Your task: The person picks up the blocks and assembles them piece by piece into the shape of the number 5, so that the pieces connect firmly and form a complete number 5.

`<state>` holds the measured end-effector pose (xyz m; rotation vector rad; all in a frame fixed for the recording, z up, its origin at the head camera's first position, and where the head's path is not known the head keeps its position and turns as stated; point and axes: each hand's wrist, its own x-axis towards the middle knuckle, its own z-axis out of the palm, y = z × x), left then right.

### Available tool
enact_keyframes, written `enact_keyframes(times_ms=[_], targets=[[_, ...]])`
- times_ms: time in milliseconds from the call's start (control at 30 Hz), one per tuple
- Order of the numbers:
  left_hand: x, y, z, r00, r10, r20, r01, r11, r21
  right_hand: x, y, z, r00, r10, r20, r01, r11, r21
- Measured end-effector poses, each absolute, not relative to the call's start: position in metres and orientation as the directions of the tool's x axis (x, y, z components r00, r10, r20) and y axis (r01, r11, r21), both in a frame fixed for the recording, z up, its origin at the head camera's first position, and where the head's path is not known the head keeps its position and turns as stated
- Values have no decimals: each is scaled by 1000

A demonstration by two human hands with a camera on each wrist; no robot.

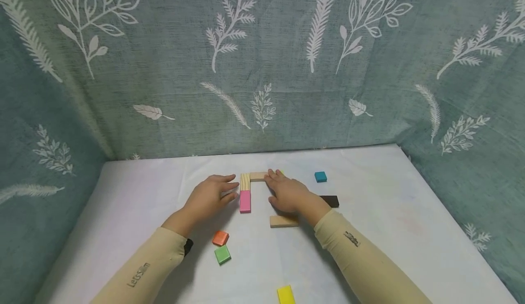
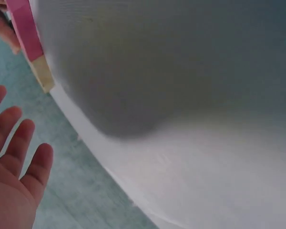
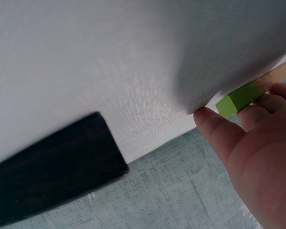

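In the head view, a pink block [image 1: 244,202] and a striped plain wooden block [image 1: 244,182] lie end to end. Another plain block [image 1: 257,177] extends rightward from the far end, making a corner. My left hand [image 1: 211,196] hovers just left of them, fingers spread and holding nothing. My right hand [image 1: 285,193] reaches over the right end of the row. The right wrist view shows its fingers along the far side of a light green block [image 3: 240,99], which lines up with the plain wood. The right thumb stands apart from that block, its tip at the white cloth.
Right of the hand lie a black block [image 1: 331,201] and a small blue block [image 1: 321,177]. A loose wooden block [image 1: 283,222] sits below it. Nearer are an orange block [image 1: 220,238], a green square block [image 1: 223,255] and a yellow block [image 1: 286,295]. Patterned curtain [image 1: 279,67] encloses the table.
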<state>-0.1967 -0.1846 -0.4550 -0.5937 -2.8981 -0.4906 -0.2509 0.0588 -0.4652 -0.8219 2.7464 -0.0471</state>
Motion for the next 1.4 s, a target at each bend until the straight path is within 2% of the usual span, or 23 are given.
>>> enact_keyframes(times_ms=[100, 233, 333, 500, 800, 1400], targets=[[-206, -175, -459, -913, 376, 157, 406, 867, 288, -251, 62, -468, -802, -545, -245, -534, 837, -116], [-213, -169, -462, -916, 399, 34, 387, 861, 331, -250, 62, -469, -793, -559, -240, -541, 829, -144], [-216, -168, -464, -907, 420, -6, 397, 863, 313, -250, 61, -468, -795, -557, -240, -541, 830, -133], [-219, -169, -466, -907, 422, -5, 405, 874, 269, -251, 60, -465, -804, -544, -238, -532, 838, -119], [-219, -167, -466, -908, 419, -22, 399, 878, 266, -251, 60, -464, -797, -558, -230, -541, 830, -137], [-216, -169, -468, -895, 444, 42, 437, 857, 271, -252, 65, -463, -773, -601, -203, -553, 796, -248]])
